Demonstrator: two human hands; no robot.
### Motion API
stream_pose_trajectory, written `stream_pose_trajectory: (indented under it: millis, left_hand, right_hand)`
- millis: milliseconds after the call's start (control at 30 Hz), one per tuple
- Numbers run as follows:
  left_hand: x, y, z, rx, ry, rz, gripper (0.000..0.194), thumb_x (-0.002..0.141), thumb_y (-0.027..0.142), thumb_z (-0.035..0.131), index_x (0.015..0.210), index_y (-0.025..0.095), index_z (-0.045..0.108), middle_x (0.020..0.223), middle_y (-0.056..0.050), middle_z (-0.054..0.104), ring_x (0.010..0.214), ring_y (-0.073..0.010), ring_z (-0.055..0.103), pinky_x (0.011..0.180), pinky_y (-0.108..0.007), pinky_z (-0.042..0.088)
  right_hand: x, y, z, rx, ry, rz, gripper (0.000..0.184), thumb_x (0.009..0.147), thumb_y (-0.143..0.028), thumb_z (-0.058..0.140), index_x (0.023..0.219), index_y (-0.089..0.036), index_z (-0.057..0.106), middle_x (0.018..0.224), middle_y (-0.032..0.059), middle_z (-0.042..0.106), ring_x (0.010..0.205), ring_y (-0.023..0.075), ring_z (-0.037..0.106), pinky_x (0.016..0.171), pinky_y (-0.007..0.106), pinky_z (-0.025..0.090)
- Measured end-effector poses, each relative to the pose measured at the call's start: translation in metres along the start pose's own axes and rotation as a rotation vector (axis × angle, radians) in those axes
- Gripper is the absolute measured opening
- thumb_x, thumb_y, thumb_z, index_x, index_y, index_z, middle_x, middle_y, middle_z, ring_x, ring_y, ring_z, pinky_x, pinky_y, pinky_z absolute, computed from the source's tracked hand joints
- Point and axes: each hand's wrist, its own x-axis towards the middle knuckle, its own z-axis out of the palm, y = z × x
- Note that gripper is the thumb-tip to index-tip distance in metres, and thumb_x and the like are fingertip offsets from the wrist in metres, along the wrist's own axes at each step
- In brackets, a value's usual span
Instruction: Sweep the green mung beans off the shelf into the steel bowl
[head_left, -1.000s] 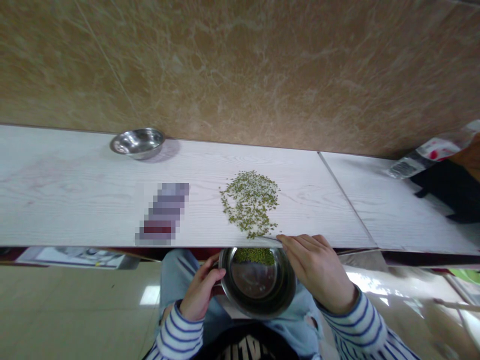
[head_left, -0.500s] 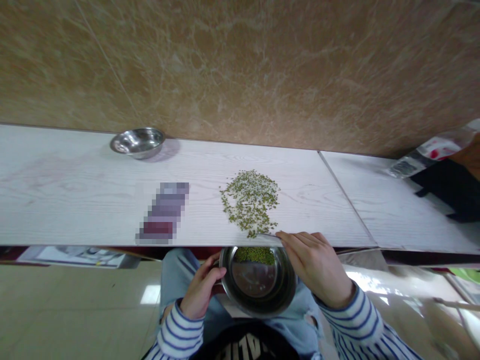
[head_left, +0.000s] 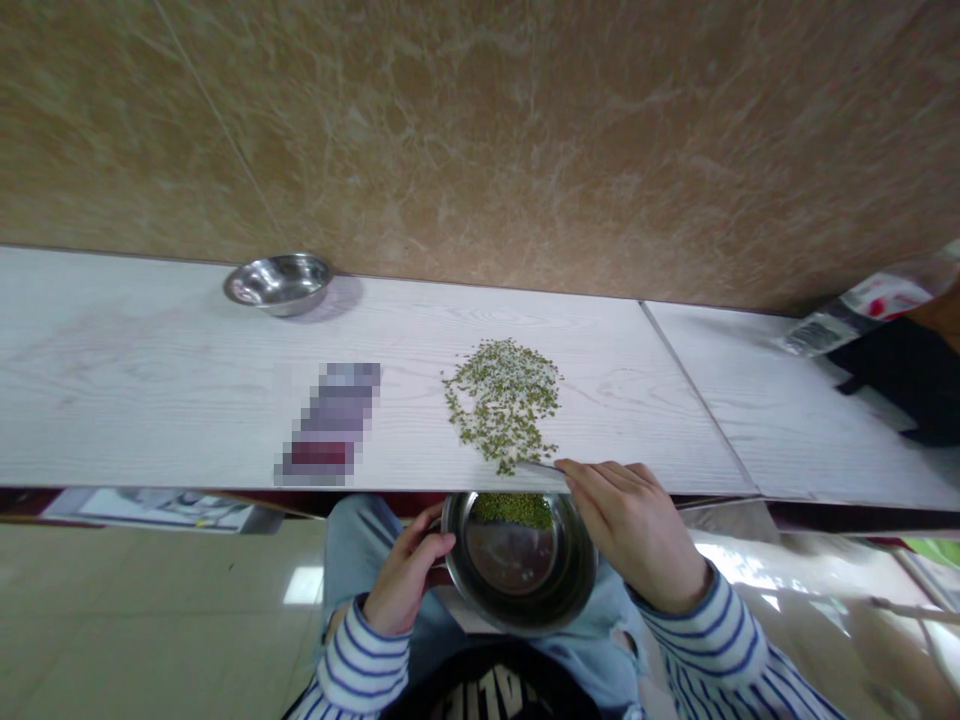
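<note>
A layer of small green grains [head_left: 511, 382] lies spread on the white tabletop, with a thinner part toward the front edge. My left hand [head_left: 412, 562] grips the left rim of a steel bowl [head_left: 574, 585], thumb on the inside. This bowl is over my lap, just below the table edge, and more green grains [head_left: 516, 508] lie along its far side. In my right hand [head_left: 626, 520] is a slim metal tool [head_left: 541, 468], pinched between the fingers. Its tip touches or nearly touches the nearest grains; its exact kind cannot be made out.
A second steel bowl [head_left: 277, 283] stands by the wall at the back left. A blurred-out flat object [head_left: 330, 425] lies left of the grains. Far right are a plastic packet [head_left: 847, 315] and a black item [head_left: 900, 370]. A tabletop seam [head_left: 697, 395] runs right of centre.
The view has shifted very slightly. The metal tool's tip seems to have risen a little at the front edge of the grains; both hands keep their holds.
</note>
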Motion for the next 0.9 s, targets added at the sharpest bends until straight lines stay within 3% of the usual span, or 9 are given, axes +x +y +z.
stream_pose_trajectory:
  millis: [633,900]
  left_hand:
    - [0.001,0.0,-0.003,0.006,0.017,-0.009,0.038,0.06,0.026,0.074,0.098,0.019,0.074,0.076,-0.002,0.073,0.061,-0.0162,0.06,0.054,-0.027,0.045]
    - [0.001,-0.001,-0.004,0.022,0.016,-0.005,0.043,0.06,0.027,0.074,0.102,0.019,0.074,0.079,-0.003,0.073,0.066,-0.0185,0.062,0.055,-0.027,0.044]
  right_hand:
    - [-0.001,-0.013,-0.001,0.075,-0.06,-0.031,0.026,0.101,-0.02,0.043,0.115,-0.022,0.064,0.094,0.0028,0.075,0.087,0.0162,0.068,0.076,0.032,0.042]
    - [0.007,-0.009,0.005,0.021,-0.02,-0.027,0.028,0.099,-0.018,0.046,0.118,-0.021,0.065,0.092,0.004,0.075,0.083,0.0153,0.067,0.074,0.031,0.042]
